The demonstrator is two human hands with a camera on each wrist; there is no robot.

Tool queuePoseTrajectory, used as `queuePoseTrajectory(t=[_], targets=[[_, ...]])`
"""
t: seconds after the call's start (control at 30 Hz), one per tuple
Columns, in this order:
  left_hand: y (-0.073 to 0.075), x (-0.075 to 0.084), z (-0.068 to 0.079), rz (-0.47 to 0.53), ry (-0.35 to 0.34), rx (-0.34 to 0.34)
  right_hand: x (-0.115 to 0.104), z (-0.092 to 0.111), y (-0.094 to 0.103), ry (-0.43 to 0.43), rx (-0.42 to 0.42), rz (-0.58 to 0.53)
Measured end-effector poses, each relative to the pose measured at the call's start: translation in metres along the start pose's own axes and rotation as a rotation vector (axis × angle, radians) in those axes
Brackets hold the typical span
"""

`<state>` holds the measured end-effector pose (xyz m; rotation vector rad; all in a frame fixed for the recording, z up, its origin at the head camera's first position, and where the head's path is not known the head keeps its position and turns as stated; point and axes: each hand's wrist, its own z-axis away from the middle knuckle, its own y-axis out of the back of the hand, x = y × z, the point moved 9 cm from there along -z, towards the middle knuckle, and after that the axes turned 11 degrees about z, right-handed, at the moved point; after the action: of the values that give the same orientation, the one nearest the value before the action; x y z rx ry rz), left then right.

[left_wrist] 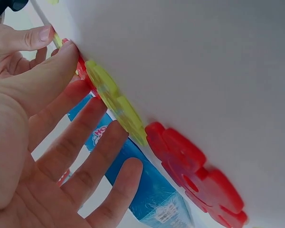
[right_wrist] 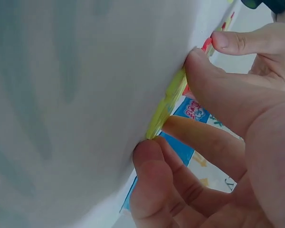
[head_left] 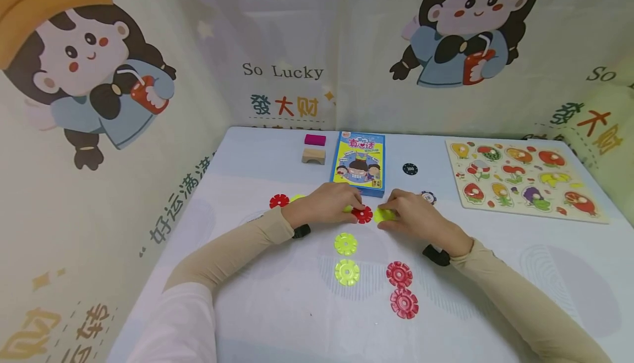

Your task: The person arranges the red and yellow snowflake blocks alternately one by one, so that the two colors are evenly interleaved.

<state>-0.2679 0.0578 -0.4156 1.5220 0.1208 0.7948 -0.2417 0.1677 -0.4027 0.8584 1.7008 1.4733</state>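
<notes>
My left hand (head_left: 327, 204) pinches a red notched plastic disc (head_left: 365, 215) between thumb and index finger, other fingers spread. Facing it, my right hand (head_left: 421, 217) holds a yellow-green notched disc (head_left: 382, 215) by its rim, thumb at one end and fingers at the other. These two discs sit edge to edge low over the table. Left of them, a yellow-green disc (left_wrist: 116, 102) and another red disc (left_wrist: 197, 171) continue the row, partly hidden by my left hand in the head view.
Two yellow-green discs (head_left: 346, 258) and two red discs (head_left: 402, 289) lie nearer me. Behind my hands lies a blue card box (head_left: 360, 162), with a magenta block (head_left: 315, 140) and wooden arch block (head_left: 313, 157) beside it. Poker chips (head_left: 410, 169) and a fruit puzzle board (head_left: 527, 179) are rightward.
</notes>
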Motion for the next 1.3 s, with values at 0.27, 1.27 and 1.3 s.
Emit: queuePoseTrajectory(t=[0.27,1.27,1.3], targets=[[0.002,0.002,0.001,0.002,0.010,-0.006,0.000,0.000,-0.002,-0.020,-0.003,0.010],[-0.016,0.029,-0.028,-0.034,-0.081,-0.104,-0.085,0.063,-0.001,0.116,-0.263,0.026],[-0.017,0.030,-0.029,-0.044,-0.081,-0.103,-0.080,0.069,-0.001,0.096,-0.280,0.029]])
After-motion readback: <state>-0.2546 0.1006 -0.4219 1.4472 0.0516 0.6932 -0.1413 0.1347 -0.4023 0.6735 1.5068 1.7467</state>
